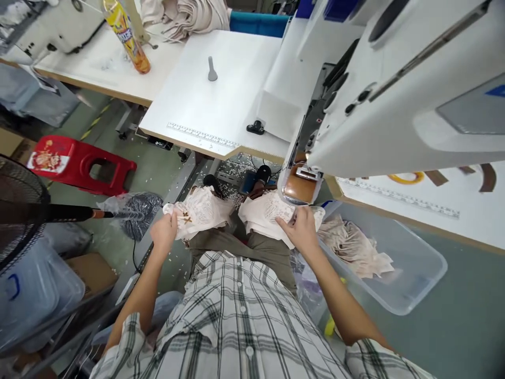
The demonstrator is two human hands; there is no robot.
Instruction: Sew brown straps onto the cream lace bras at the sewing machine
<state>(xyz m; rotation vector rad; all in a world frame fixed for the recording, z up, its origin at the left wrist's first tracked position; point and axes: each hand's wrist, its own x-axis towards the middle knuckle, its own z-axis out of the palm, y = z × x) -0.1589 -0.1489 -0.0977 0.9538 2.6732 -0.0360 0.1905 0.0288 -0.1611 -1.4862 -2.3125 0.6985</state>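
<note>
My left hand (pixel 164 230) is closed on the edge of a pale pink lace garment piece (pixel 205 210) with small brown bows, lying over my left thigh. A second pale lace piece (pixel 262 213) rests over my right thigh. My right hand (pixel 302 229) pinches that piece's outer part just below the sewing machine's rounded arm end (pixel 300 184). Whether the two pieces are joined is hidden from view.
A white table (pixel 221 105) with a grey tool (pixel 212 69) and printed ruler lies ahead. A clear bin (pixel 414 263) holding beige fabric (pixel 355 247) stands right. At left are a red stool (pixel 82 166) and a fan (pixel 23 210). A drink bottle (pixel 126 36) stands back left.
</note>
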